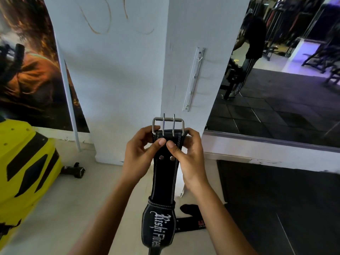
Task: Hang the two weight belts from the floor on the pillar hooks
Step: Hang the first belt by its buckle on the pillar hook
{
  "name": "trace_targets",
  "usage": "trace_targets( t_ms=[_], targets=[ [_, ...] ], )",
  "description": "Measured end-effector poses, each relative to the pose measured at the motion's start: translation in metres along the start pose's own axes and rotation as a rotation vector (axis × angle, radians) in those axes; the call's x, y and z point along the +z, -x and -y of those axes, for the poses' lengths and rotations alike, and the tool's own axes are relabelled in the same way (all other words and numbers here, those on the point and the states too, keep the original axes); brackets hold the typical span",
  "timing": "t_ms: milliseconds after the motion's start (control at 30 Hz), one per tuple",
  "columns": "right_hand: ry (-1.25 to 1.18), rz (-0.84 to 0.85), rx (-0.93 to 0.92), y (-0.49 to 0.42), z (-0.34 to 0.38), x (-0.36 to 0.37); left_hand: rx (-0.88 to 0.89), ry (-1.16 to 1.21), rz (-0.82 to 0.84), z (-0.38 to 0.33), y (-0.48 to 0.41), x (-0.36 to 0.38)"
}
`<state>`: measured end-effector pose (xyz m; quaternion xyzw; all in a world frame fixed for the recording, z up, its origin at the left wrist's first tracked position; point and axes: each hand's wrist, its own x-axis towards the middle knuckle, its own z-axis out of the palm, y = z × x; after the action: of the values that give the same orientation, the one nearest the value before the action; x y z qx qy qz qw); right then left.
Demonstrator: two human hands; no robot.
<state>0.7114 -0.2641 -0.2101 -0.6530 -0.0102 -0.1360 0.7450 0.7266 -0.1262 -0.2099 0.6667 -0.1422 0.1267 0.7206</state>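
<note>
Step in hand: the first weight belt [164, 173] is held up before the pillar [139, 74], buckle end uppermost; judged to be readied for hanging.
Left hand [140, 155]: closed on the belt's left edge just below the buckle [168, 125], thumb laid across the black face.
Right hand [185, 155]: closed on the right edge at the same height, thumb beside the other thumb; fingers wrapped behind the strap.
Belt position: clear of the floor at the top, its padded lettered part hanging between the forearms.
Second belt [191, 220]: seen lying on the floor behind the first, near the pillar's foot; not yet lifted.
Hook rail [194, 78]: fixed to the pillar's right face, above and right of the buckle; one hook is made out near its top, the lower ones less clearly.
Advice: the buckle frame should be kept square and its two prongs held clear, so that the open frame can be slipped over a hook.
Risk: the belt's hanging weight may twist the buckle if one hand is released early.
</note>
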Motion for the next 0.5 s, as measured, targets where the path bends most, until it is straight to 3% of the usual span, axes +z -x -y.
trace_targets(
  t_ms=[333,500],
  targets=[
    [0.249,-0.110,-0.275,-0.041,0.009,0.020,0.169,-0.131,0.005,-0.004,-0.051,0.003],
    [0.233,-0.139,-0.393,-0.093,0.059,0.017,0.316,-0.209,0.057,-0.043,-0.112,0.021]
  ],
)
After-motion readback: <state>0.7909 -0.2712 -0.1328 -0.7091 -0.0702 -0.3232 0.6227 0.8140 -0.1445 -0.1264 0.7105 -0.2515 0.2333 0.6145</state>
